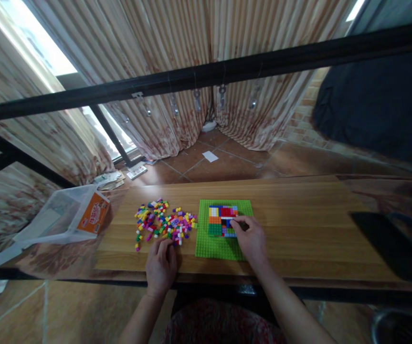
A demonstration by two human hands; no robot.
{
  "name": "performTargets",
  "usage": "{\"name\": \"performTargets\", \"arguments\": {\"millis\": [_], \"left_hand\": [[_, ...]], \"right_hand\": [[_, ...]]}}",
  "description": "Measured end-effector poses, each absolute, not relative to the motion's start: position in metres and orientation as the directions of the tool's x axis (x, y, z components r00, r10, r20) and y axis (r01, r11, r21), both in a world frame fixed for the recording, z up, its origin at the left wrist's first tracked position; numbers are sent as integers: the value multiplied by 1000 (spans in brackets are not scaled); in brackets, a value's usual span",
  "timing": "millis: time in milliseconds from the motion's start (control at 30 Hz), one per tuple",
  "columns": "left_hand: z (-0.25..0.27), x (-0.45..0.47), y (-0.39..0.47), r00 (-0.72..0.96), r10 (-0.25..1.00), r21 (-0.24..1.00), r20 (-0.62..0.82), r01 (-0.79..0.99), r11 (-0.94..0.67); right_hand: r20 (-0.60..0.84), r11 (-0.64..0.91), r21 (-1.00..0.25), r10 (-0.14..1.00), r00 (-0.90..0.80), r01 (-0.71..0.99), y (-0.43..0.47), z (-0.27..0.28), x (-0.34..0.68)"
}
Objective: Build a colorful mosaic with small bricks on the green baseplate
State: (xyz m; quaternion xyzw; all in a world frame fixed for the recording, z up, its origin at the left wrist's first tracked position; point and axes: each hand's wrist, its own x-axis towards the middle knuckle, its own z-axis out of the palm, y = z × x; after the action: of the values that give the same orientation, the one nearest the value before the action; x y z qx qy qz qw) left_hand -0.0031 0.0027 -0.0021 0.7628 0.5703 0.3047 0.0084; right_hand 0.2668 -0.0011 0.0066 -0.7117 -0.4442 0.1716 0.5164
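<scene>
On my feed, my right hand point(253, 238), narrowed, its hold unclear, reaches the right side of the brick build point(215, 220), between the long edges of the table point(306, 229).

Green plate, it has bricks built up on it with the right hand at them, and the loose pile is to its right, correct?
No: in the head view, the loose pile is left of the green plate, not right. The right hand is indeed at the bricks built up on it.
</scene>
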Motion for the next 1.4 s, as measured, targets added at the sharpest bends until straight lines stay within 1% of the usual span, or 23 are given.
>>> {"name": "performTargets", "arguments": {"millis": [233,333,400,467,533,600,667,767,833,933,1033,1100,1167,1233,1300,1400], "left_hand": [[-3,-3,3,155,868,367,471,860,-353],[-2,-2,3,159,866,371,475,856,-360],[0,-1,3,166,865,373,474,852,-368],[1,-1,2,168,863,377,476,847,-373],[2,0,2,164,862,384,479,845,-373],[2,0,1,154,866,390,476,846,-364],[1,0,1,147,873,396,464,848,-353],[1,1,0,139,885,407,444,849,-337],[1,1,0,136,889,416,436,846,-334],[0,1,-1,132,889,429,438,839,-335],[-1,1,-2,129,889,439,440,832,-338],[-1,1,-2,127,890,445,437,830,-337],[0,1,-3,121,891,449,438,830,-333],[1,2,-4,119,891,454,438,826,-333],[1,2,-4,125,892,462,435,819,-341],[2,2,-5,129,893,469,430,814,-343]], "right_hand": [[164,-99,-907,812,560,410,2,6,265],[137,-102,-915,830,540,390,4,8,269],[109,-93,-930,854,509,356,3,9,274],[81,-73,-957,864,497,282,1,11,281],[54,-58,-981,837,544,188,-4,10,289],[32,-56,-991,777,628,120,-11,10,296],[26,-64,-992,739,673,108,-19,10,299],[55,-56,-988,755,653,147,-32,13,293],[85,-42,-980,793,603,194,-39,18,283],[143,-4,-956,868,476,294,-47,26,259],[210,80,-910,935,286,406,-49,31,231],[229,137,-868,964,138,478,-46,32,212],[236,191,-814,972,11,549,-40,31,194],[249,242,-754,966,-74,611,-30,29,180],[258,273,-695,958,-124,665,-20,27,169],[248,275,-600,957,-152,751,-7,24,157]]}}
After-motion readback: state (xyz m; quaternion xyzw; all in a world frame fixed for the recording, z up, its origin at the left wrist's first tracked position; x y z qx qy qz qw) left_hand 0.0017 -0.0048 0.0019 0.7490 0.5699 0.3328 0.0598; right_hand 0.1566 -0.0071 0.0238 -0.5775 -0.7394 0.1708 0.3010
